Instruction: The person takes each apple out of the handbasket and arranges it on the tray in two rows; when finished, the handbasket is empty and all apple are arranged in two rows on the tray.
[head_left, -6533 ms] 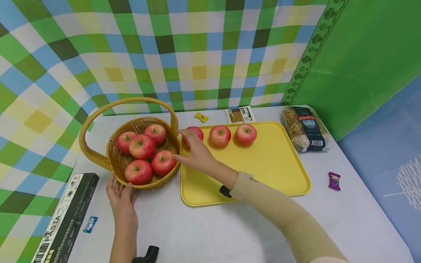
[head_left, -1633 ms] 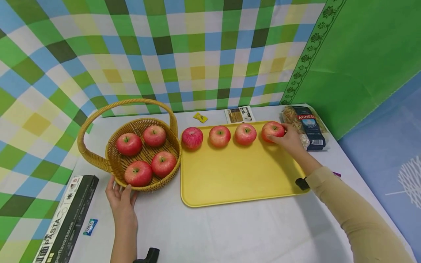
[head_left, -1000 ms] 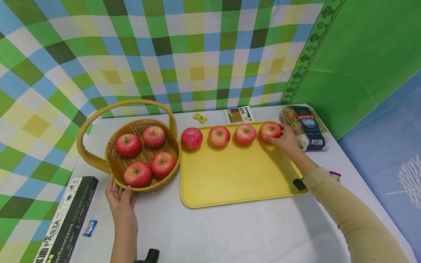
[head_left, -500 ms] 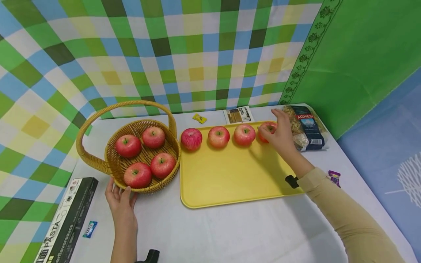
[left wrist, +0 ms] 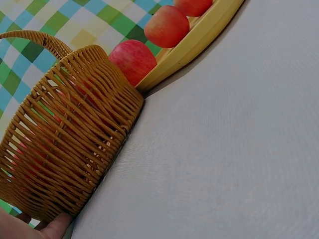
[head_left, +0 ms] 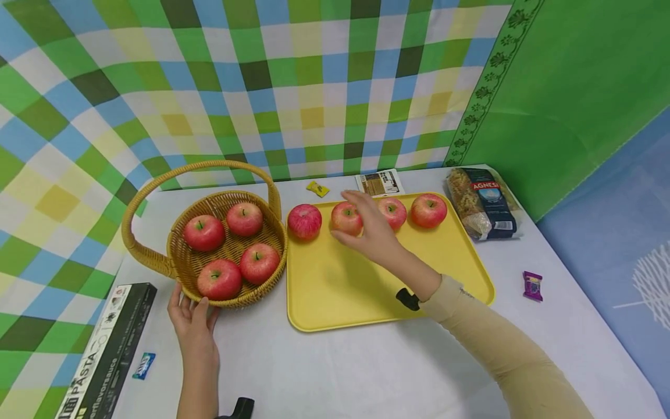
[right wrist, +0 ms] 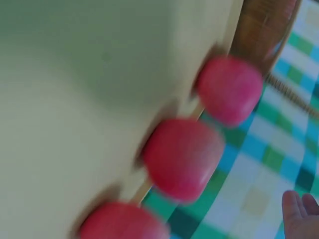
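A checked cloth [head_left: 314,75] hangs behind the white worktop [head_left: 314,372]. Just beyond the right hand [head_left: 374,234], its fingers spread and grasping nothing, four apples [head_left: 428,210] line the yellow tray [head_left: 324,297]'s far edge. Left of that hand, four more sit in the wicker basket [head_left: 243,299], where the left hand [head_left: 191,317] rests loosely against the near side. The apples look firm, smooth and fairly light, best held round their widest part. The left wrist view shows the basket's outer weave broadly; only the head view shows a pasta bag [head_left: 484,203], well right of the right hand.
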`<state>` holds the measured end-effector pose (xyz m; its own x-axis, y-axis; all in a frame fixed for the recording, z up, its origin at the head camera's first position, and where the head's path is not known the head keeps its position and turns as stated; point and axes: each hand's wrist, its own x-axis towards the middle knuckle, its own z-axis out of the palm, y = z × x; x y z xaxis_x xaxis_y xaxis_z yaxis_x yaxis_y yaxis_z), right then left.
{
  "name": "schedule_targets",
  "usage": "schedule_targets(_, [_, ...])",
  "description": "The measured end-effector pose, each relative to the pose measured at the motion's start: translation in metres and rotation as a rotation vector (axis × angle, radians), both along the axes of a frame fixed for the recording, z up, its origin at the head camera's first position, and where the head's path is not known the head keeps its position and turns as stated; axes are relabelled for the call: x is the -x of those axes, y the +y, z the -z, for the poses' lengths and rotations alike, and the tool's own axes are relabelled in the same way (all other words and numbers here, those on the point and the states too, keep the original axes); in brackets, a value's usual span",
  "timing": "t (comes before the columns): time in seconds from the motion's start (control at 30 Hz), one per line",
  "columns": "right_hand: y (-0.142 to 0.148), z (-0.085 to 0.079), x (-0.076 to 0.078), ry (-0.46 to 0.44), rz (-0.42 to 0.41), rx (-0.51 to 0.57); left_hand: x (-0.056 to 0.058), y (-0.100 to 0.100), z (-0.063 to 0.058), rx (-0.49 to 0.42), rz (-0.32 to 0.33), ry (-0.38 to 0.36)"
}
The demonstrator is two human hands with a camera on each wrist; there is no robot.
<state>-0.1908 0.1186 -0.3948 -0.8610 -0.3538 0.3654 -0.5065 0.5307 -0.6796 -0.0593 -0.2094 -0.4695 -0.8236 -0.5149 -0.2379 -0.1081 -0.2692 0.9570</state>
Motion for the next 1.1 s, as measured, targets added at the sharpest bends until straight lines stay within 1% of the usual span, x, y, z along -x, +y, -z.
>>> schedule_targets(0.1, [-0.025,0.002,-0.006,-0.031,-0.072,-0.033,0.0,0.0,0.0,0.004,-0.005,0.001])
schedule_targets(0.23, [-0.056,0.004,-0.012,-0.037,-0.159,-0.088,0.001,-0.001,0.0,0.005,-0.014,0.001])
schedule_targets(0.3, [-0.07,0.004,-0.014,-0.05,-0.195,-0.116,0.001,-0.002,0.0,0.001,-0.015,0.0])
schedule_targets(0.43, [-0.094,0.007,-0.017,-0.109,-0.248,-0.175,0.0,-0.001,0.0,-0.003,-0.013,0.002])
schedule_targets(0.53, [-0.108,0.009,-0.017,-0.131,-0.27,-0.213,0.0,-0.001,-0.001,0.003,-0.01,0.002])
schedule_targets(0.73, [-0.13,0.016,-0.013,-0.116,-0.285,-0.291,0.0,-0.002,0.0,0.008,-0.007,0.008])
schedule_targets(0.87, [-0.143,0.016,-0.01,-0.109,-0.282,-0.395,0.0,-0.002,-0.001,0.007,-0.004,0.008])
schedule_targets(1.0, [-0.152,0.015,-0.007,-0.066,-0.282,-0.536,-0.001,0.0,-0.001,-0.001,-0.003,-0.005])
schedule_targets(1.1, [-0.157,0.015,-0.005,-0.049,-0.276,-0.616,-0.001,0.0,-0.001,-0.006,-0.001,-0.01])
